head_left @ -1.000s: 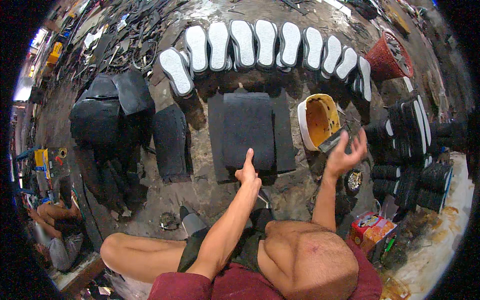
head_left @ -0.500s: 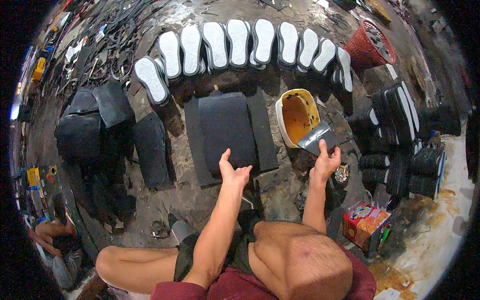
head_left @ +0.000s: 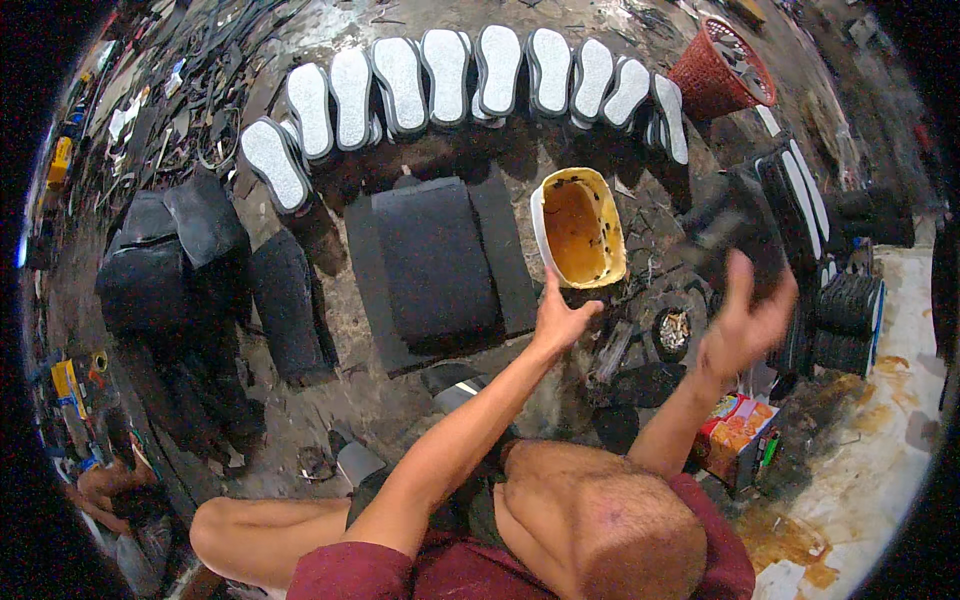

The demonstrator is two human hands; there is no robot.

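Tub [head_left: 603,235]: yellow inside, white outside, amber within; on the floor [head_left: 300,410], right of centre. Long axis near to far, the near end slightly to the right.

Left hand [head_left: 566,318]: the nearer one, just short of the tub's near end; tub lies directly far of it. Thumb raised at the near-left corner, apparently touching; forefinger spread to the right; grasps nothing visible.

Right hand [head_left: 745,325]: farther off, right and near of the tub, blurred. A dark blurred shape [head_left: 732,215] lies beyond it; whether held, cannot tell.

Sheets [head_left: 435,265]: black, stacked, left of tub.

Insoles [head_left: 446,75]: white-topped, in a far arc.

Basket [head_left: 700,72]: red, far right.
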